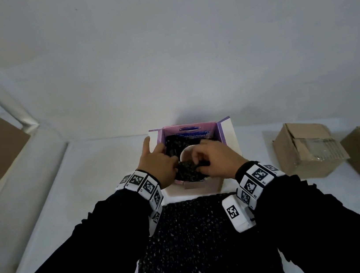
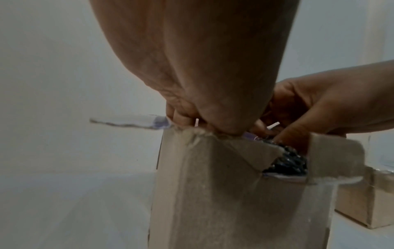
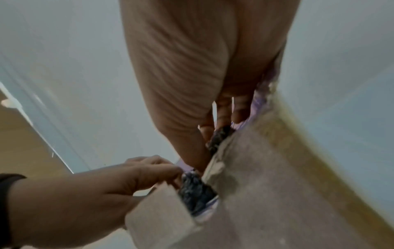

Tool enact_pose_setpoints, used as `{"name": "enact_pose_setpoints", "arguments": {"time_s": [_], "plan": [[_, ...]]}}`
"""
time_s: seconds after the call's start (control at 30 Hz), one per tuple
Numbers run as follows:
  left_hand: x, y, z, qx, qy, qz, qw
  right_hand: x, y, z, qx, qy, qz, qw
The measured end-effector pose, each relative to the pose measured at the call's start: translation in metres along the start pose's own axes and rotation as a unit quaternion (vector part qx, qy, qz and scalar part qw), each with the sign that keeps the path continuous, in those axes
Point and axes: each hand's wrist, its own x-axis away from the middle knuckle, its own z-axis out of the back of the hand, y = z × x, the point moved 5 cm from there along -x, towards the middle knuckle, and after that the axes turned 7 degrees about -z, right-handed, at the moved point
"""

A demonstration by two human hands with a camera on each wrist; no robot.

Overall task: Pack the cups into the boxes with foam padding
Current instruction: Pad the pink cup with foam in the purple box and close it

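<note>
Both hands are working inside the open purple box [image 1: 223, 130] on the table [image 1: 100, 170]: the left hand [image 1: 159, 160] and right hand [image 1: 214, 158] are pinching soft, springy black foam [image 1: 187, 170] around the cup [image 1: 186, 154] (likely fragile); press the foam only.

My head camera looks steeply down over both forearms at the open box [image 1: 226, 134] on the surface [image 1: 100, 170]. Each wrist camera sits close under its palm, facing the box's near wall [image 2: 213, 193] [image 3: 277, 193], and catches the opposite hand.
</note>
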Motion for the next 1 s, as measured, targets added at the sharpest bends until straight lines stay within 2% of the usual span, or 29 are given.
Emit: {"name": "enact_pose_setpoints", "arguments": {"time_s": [0.1, 0.2, 0.3, 0.37, 0.43, 0.53, 0.6, 0.67, 0.7, 0.83, 1.0], "plan": [[-0.001, -0.001, -0.006, -0.002, -0.025, 0.004, 1.0, 0.01, -0.003, -0.006, 0.018, -0.069, -0.002, 0.997], [0.001, -0.001, -0.01, 0.019, -0.038, 0.007, 0.999, 0.013, 0.002, -0.01, 0.031, -0.089, -0.038, 0.995], [0.003, 0.0, -0.006, 0.047, -0.004, 0.001, 0.999, 0.012, -0.001, -0.014, 0.08, -0.108, -0.04, 0.99], [0.004, 0.0, -0.005, 0.059, 0.031, -0.006, 0.998, 0.01, -0.001, -0.017, 0.099, -0.074, -0.048, 0.991], [0.007, 0.001, -0.006, 0.051, 0.035, -0.015, 0.998, 0.009, -0.002, -0.019, 0.079, -0.02, -0.075, 0.994], [0.011, 0.0, -0.005, 0.06, 0.027, -0.025, 0.998, 0.001, -0.005, -0.024, 0.091, -0.054, -0.101, 0.989], [0.012, 0.001, -0.004, 0.074, 0.033, -0.029, 0.996, 0.0, -0.009, -0.024, 0.031, -0.054, -0.088, 0.994], [0.011, 0.0, -0.003, 0.085, 0.047, -0.023, 0.995, 0.003, -0.011, -0.02, -0.038, -0.009, -0.05, 0.998], [0.012, -0.001, -0.003, 0.088, 0.053, -0.018, 0.995, 0.005, -0.011, -0.021, -0.034, -0.002, -0.039, 0.999], [0.013, -0.001, -0.007, 0.063, 0.044, -0.02, 0.997, 0.016, -0.016, -0.018, 0.021, -0.058, -0.018, 0.998], [0.011, 0.002, -0.014, 0.03, 0.027, -0.019, 0.999, 0.018, -0.011, -0.024, 0.097, -0.159, -0.056, 0.981]]}}
